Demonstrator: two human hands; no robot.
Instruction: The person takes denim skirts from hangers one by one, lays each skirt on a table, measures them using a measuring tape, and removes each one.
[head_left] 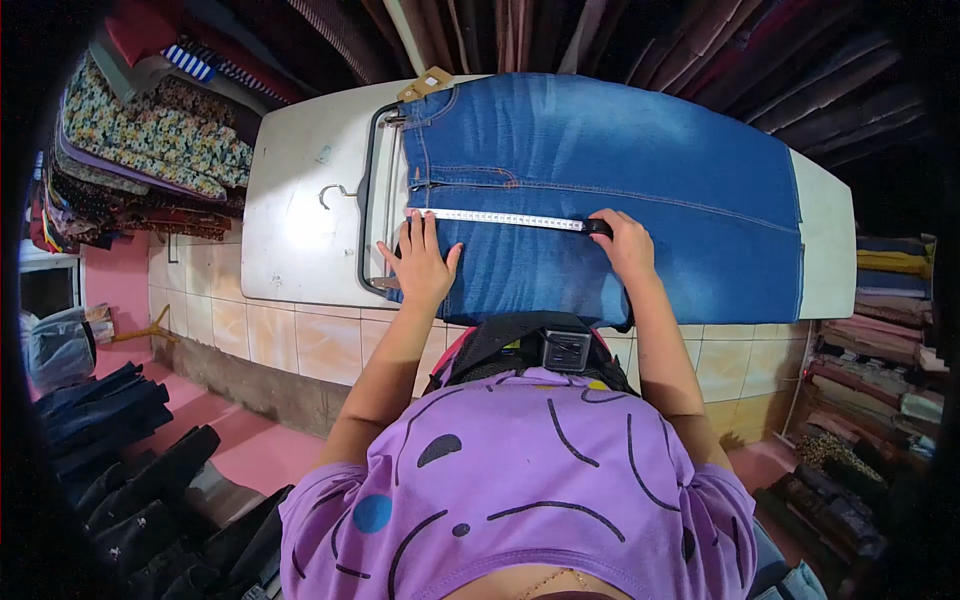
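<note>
A blue denim skirt [660, 150] lies flat on a white table [300, 140], its waistband toward the left. Clips of a dark-framed hanger [366, 160] hold the waistband, and a brown tag [426, 82] sticks out at its upper corner. Across the denim stretches a white tape measure [510, 218]. My left hand [424, 268] lies with fingers spread, fingertips pressing the tape's end at the waistband. The black tape case is gripped in my right hand [626, 246], at the other end of the drawn-out tape.
Folded patterned fabrics [150, 130] are stacked at the left. Dark garments hang behind the table. More folded cloth [870, 370] fills shelves at the right. Jeans [100, 410] are piled at lower left, beside the pink floor [215, 430].
</note>
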